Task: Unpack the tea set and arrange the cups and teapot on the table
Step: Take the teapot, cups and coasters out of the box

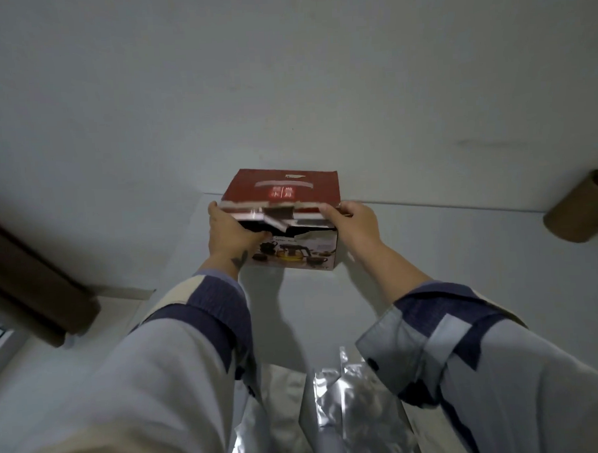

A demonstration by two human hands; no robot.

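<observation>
A tea set box (293, 252) stands on the white table (429, 255) near the far wall. Its front shows a picture of a teapot and cups, and its lid is red. The lid (282, 189) is raised at the front, leaving a dark gap. My left hand (231, 234) grips the lid's left front corner, thumb under the flap. My right hand (354, 224) holds the lid's right front corner. No cups or teapot are visible; the inside of the box is hidden.
Crinkled silver foil bags (346, 402) lie on the table close to me, between my sleeves. A brown-gold cylindrical tin (584, 210) stands at the right by the wall. A dark brown padded edge (36, 282) runs along the left.
</observation>
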